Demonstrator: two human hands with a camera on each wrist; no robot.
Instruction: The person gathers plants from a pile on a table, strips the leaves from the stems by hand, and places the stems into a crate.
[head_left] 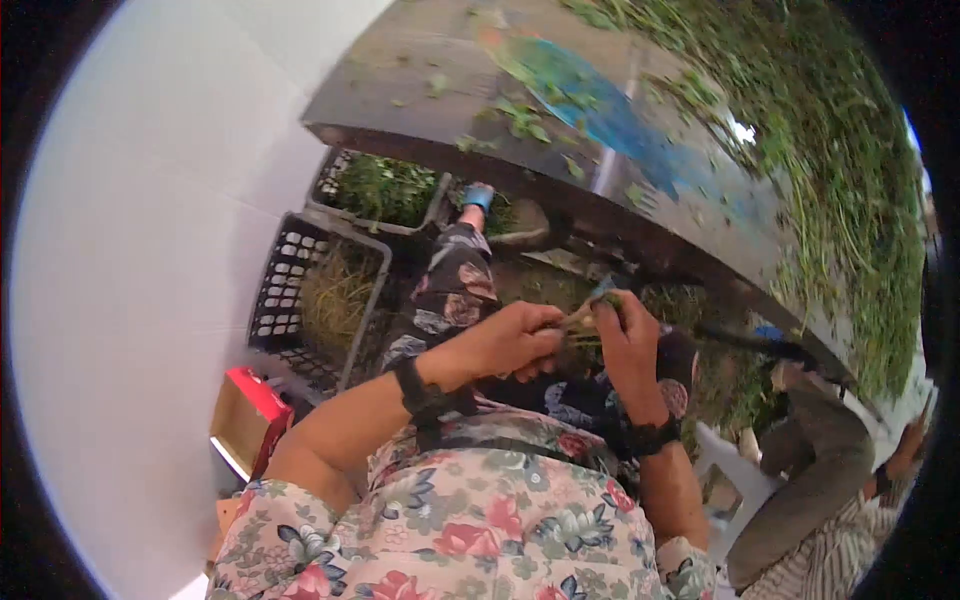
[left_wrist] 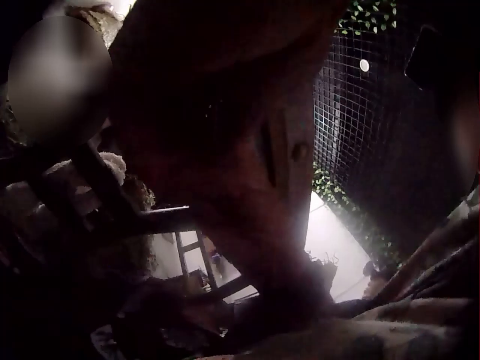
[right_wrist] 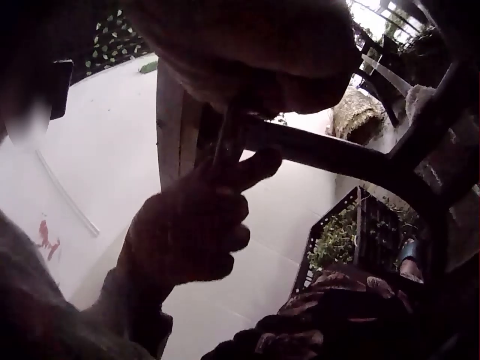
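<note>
In the head view, my left hand (head_left: pixel 510 343) and right hand (head_left: pixel 628 345) meet above my lap. Fingers of both are curled on a thin, pale brownish strip (head_left: pixel 579 317) stretched between them; I cannot tell what it is. A small bluish bit shows by the right fingertips. Through the right wrist view, the left hand (right_wrist: pixel 191 232) has its fingers bent and thumb raised beside the strip, whose dark outline runs up to the right hand (right_wrist: pixel 255 56). The left wrist view is very dark, with a hand (left_wrist: pixel 225 150) filling its middle.
Green stems are heaped on a metal table (head_left: pixel 420 100) ahead, beside a blue-green plastic bag (head_left: pixel 575 85). Below stand a crate of leaves (head_left: pixel 385 190) and a crate of dry stalks (head_left: pixel 340 290). A red box (head_left: pixel 258 395) lies left; another person's leg (head_left: pixel 815 440) is at right.
</note>
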